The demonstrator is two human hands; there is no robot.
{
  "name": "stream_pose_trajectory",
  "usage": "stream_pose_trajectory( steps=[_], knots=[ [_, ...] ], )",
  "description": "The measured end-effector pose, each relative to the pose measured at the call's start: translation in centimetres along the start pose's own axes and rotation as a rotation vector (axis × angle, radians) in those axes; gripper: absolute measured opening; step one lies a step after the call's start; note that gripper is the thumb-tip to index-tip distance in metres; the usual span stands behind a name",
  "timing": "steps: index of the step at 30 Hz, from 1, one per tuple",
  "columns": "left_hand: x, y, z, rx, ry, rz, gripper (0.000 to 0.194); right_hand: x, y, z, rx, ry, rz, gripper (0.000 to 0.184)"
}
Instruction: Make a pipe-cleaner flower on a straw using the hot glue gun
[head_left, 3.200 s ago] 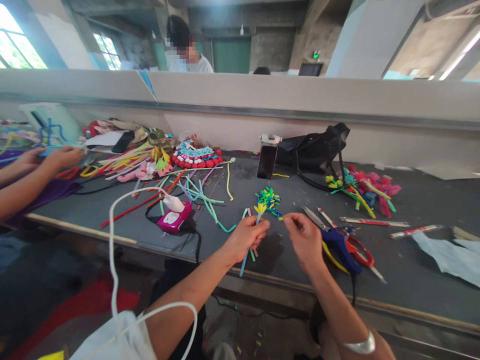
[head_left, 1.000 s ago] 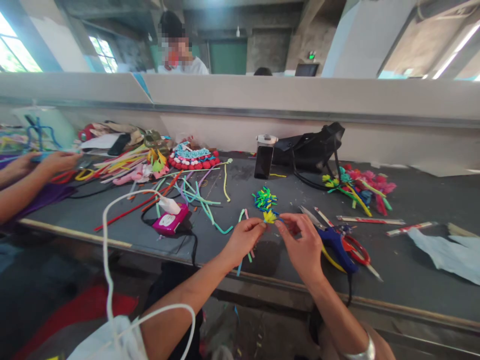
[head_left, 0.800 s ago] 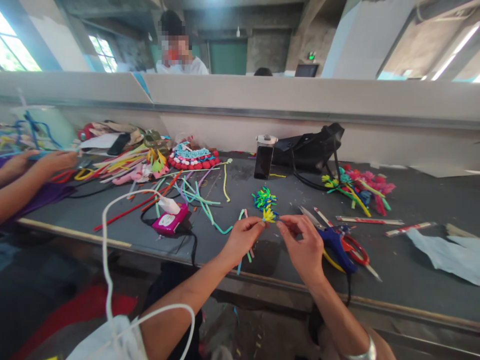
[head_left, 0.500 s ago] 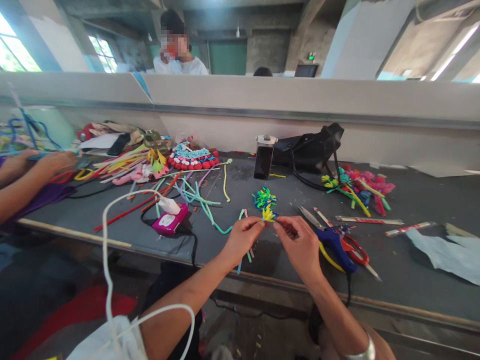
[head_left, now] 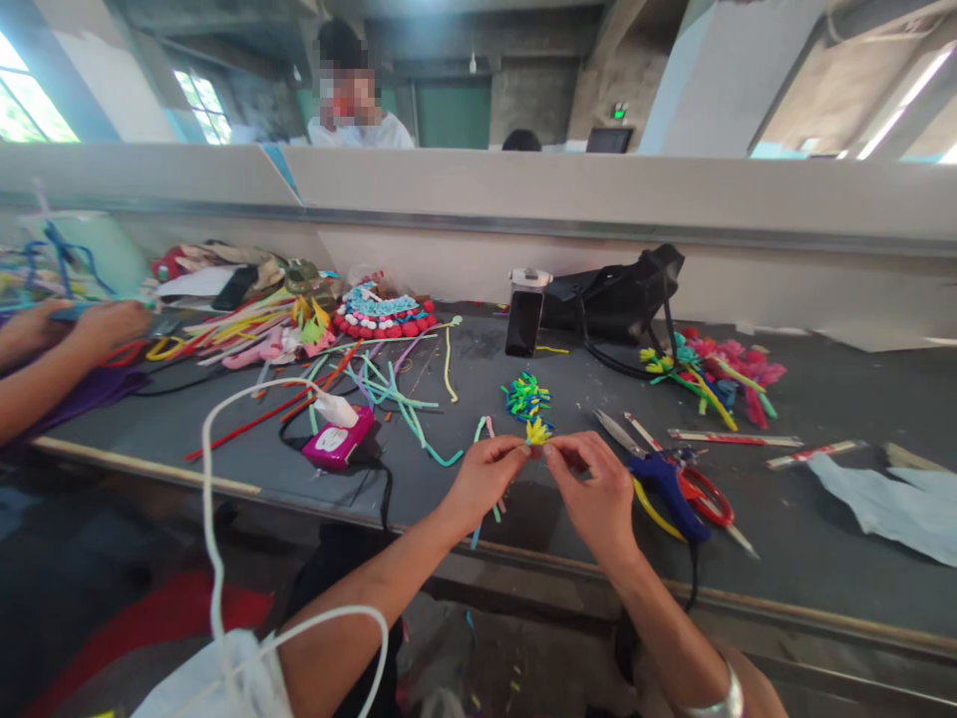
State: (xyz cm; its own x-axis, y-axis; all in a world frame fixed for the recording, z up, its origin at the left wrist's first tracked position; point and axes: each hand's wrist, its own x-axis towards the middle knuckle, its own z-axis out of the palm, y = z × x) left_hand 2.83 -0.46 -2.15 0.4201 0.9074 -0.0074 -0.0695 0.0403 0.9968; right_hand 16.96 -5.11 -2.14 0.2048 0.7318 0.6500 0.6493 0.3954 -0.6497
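Observation:
A small yellow pipe-cleaner flower is pinched between my two hands, a little above the dark table. My left hand grips its left side with thumb and forefinger. From the right, my right hand pinches it with the fingertips. The flower's underside is mostly hidden by the fingers. Just beyond it lies a heap of short green, blue and yellow pieces. Mint and pink pipe cleaners lie partly beneath my left hand.
Right of my hands are a blue glue gun, red-handled scissors and wrapped sticks. Behind stand a phone and a black bag. At left are a magenta power box, loose pipe cleaners and a co-worker's hands.
The yellow flower has shifted very slightly to the right between my fingertips. Both hands keep their pinch, and the things on the table stay put.

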Motion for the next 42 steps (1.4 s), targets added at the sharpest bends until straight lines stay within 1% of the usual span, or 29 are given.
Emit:
stream_pose_trajectory(
  steps=[8, 13, 15, 18, 23, 25, 27, 31, 34, 38, 40, 42],
  knots=[
    [-0.1, 0.3, 0.0, 0.015, -0.011, -0.025, 0.028, -0.1, 0.3, 0.1, -0.017, 0.005, 0.014, 0.014],
    [-0.1, 0.4, 0.1, -0.033, -0.033, -0.054, 0.026, 0.1, 0.2, 0.0, -0.029, -0.011, 0.045, 0.014],
    [-0.1, 0.6, 0.0, -0.067, -0.011, -0.059, 0.023, 0.2, 0.2, -0.3, -0.031, 0.004, 0.058, 0.016],
    [-0.1, 1.0, -0.2, -0.133, 0.028, -0.071, 0.023, 0.5, 0.4, -1.1, -0.069, 0.071, 0.072, 0.021],
    [-0.1, 1.5, -1.1, -0.249, -0.033, -0.132, 0.023, 0.9, 1.5, -3.1, -0.199, 0.193, 0.073, 0.021],
    [-0.1, 1.5, -1.4, -0.276, -0.039, -0.131, 0.023, 0.9, 2.0, -4.0, -0.242, 0.236, 0.077, 0.021],
    [-0.1, 1.5, -1.6, -0.289, -0.035, -0.123, 0.023, 0.8, 2.5, -4.9, -0.285, 0.253, 0.092, 0.022],
    [-0.1, 1.5, -1.6, -0.301, -0.032, -0.119, 0.025, 0.4, 3.9, -6.7, -0.417, 0.251, 0.128, 0.026],
    [-0.1, 1.5, -1.5, -0.309, -0.046, -0.118, 0.025, -0.1, 5.1, -8.0, -0.533, 0.240, 0.181, 0.029],
    [-0.1, 1.7, -1.3, -0.306, -0.040, -0.110, 0.023, -0.6, 6.1, -9.5, -0.659, 0.228, 0.215, 0.033],
    [-0.1, 1.7, -1.2, -0.304, -0.034, -0.106, 0.022, -1.0, 6.6, -10.1, -0.747, 0.176, 0.222, 0.038],
    [-0.1, 1.7, -1.2, -0.302, -0.029, -0.109, 0.022, -1.4, 7.2, -10.5, -0.838, 0.058, 0.252, 0.045]
  ],
)
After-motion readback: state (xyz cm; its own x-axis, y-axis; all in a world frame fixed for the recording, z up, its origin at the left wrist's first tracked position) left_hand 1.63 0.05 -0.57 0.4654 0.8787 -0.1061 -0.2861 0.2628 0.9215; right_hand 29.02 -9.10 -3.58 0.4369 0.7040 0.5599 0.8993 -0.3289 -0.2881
